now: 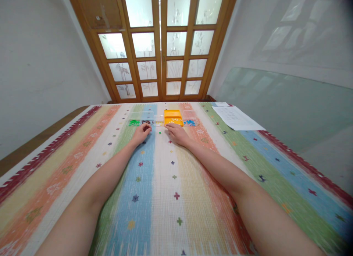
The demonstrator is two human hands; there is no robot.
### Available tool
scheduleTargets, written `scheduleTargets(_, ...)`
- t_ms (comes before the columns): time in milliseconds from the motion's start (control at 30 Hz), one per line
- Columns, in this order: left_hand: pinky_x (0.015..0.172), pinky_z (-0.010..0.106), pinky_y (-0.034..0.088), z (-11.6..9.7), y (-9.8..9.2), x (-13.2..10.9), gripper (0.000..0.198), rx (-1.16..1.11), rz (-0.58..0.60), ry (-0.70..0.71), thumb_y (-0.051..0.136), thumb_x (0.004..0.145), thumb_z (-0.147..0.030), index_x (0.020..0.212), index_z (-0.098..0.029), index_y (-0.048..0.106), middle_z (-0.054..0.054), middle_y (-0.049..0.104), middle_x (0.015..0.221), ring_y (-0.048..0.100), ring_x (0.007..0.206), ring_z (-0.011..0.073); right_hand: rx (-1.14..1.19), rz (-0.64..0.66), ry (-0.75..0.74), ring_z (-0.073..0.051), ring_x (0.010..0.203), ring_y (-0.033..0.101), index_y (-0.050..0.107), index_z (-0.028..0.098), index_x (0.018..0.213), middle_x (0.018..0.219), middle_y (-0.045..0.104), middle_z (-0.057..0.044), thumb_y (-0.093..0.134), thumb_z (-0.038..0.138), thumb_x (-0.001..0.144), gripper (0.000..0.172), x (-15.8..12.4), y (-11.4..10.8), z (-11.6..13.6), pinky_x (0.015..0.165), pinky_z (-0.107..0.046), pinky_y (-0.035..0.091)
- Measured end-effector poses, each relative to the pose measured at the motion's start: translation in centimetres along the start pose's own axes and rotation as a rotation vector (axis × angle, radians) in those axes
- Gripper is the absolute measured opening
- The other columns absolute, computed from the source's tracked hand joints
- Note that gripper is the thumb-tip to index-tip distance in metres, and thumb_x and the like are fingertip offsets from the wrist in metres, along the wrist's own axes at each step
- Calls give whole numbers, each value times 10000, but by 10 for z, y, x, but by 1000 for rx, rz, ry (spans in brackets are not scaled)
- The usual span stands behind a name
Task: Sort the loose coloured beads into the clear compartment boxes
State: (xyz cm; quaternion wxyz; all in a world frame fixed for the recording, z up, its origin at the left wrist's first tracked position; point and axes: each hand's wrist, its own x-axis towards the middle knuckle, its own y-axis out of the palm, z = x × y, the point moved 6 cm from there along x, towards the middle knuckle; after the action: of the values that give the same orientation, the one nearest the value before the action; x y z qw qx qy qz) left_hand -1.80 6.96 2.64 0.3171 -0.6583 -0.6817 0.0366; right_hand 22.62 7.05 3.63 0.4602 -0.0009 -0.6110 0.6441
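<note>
My left hand point(142, 134) is at the far part of the table, its fingers curled in and the thumb and fingertips close together. Anything between them is too small to make out. Just beyond it is a clear box with small dark brown pieces point(146, 122). My right hand point(177, 134) lies in front of the yellow box point(173, 113), fingers stretched to the left, fingertips at the box's near left corner. Whether they touch it I cannot tell. Pale small pieces point(176, 121) lie in the yellow box. A tiny green piece point(160, 132) rests on the cloth between my hands.
Left of the brown pieces, a clear box holds green pieces point(134, 122). Blue pieces point(189, 122) fill another at the right, and yellow pieces point(159, 123) sit in the middle. White paper sheets point(235, 118) lie at the right on the striped tablecloth point(165, 212).
</note>
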Motion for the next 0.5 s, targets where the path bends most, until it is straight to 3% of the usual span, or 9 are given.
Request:
scheduleTargets(233,697,292,518,22,-18,5,146,-121,-150,-73,605,849,-302,954,-226,671,23,696,905,623,733,163,-49,-131,135,-278,1349,576,707,195,1359,1442,652,-125,502,179,1029,389,-1,-13,-17,1172,-482,455)
scheduleTargets(500,688,277,519,26,-18,7,162,-184,-206,-164,636,862,-334,953,-211,689,32,707,874,624,717,160,-77,-134,219,-284,1321,600,705,178,1372,1420,669,-133,500,184,1027,402,-2,-14,-24,1173,-487,458)
